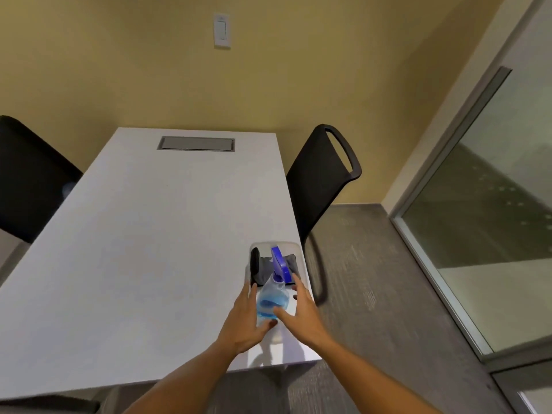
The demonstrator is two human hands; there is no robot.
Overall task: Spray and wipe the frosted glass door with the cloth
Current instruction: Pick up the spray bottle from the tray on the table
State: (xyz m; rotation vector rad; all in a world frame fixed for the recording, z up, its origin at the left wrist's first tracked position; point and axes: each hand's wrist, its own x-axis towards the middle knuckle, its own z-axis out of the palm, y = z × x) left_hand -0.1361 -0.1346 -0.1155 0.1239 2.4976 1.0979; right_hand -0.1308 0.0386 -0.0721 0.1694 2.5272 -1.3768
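A white desk (143,234) fills the middle of the head view, with a grey hatch (196,144) set into its far end. Near the desk's right front corner stands a clear bin (298,249), and in it lie a grey cloth (265,264) and a black tool (254,264) at the left wall (what the tool is cannot be told).

A bottle (270,300) of blue liquid, with a blue spray head (280,262) pointing away, stands upright at the near end of the bin, between both hands. The left hand (243,321) presses its fingers against the bottle's left side, thumb stretched under its base. The right hand (300,312) lies along the right side, thumb across the bottle's front and fingers mostly straight, reaching toward the bin wall. Neither hand is closed round the bottle; they flank it with fairly straight fingers, though the blur makes the exact contact hard to judge.

A black chair (322,174) stands at the desk's right side and another chair (27,174) at the left. The glass door (493,204) is on the far right, well apart from the desk, its frosted pane framed in grey metal. A white switch (221,30) sits on the yellow wall (119,70), and grey carpet (373,279) covers the floor.
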